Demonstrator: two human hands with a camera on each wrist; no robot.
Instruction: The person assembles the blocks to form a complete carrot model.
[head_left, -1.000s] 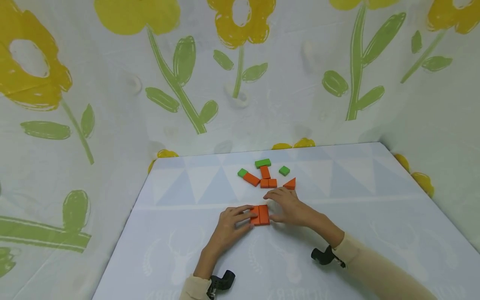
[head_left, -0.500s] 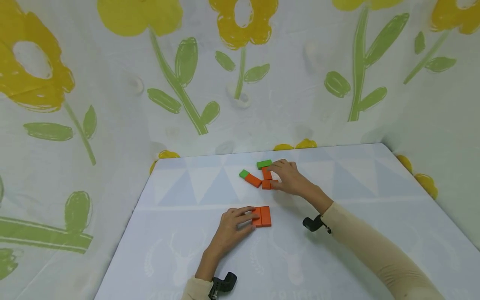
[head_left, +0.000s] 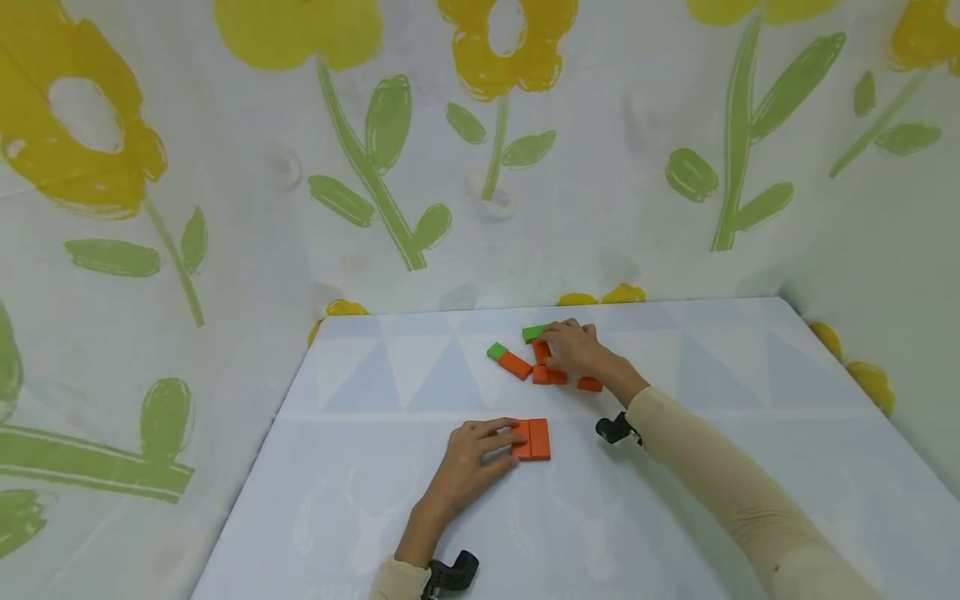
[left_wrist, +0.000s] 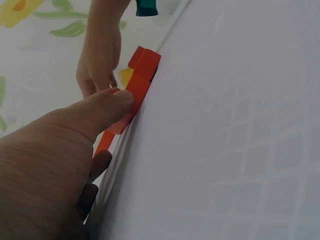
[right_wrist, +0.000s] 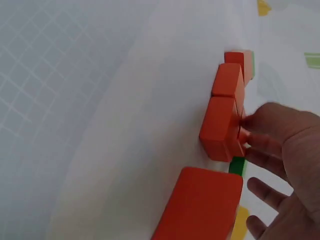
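In the head view, two orange blocks (head_left: 538,440) lie side by side on the table. My left hand (head_left: 478,454) holds the left one, its thumb (left_wrist: 123,101) against the block's side in the left wrist view. Farther back, my right hand (head_left: 577,350) reaches into a group of blocks, thumb and index finger around an orange rectangular block (head_left: 540,353). Before that block sit two small orange cubes (head_left: 542,375), close to my thumb (right_wrist: 257,121) in the right wrist view. A green block (head_left: 533,334) lies at its far end, partly behind the fingers.
An orange block with a green piece (head_left: 497,351) at its end lies left of the group. An orange triangular block (head_left: 589,384) shows partly under my right wrist. The white table (head_left: 337,483) meets a flower-patterned cloth (head_left: 585,208) at the back and sides.
My right hand has moved away from the two side-by-side blocks, back to the rear group, and its fingers have closed in there. My left hand has stayed on its block.
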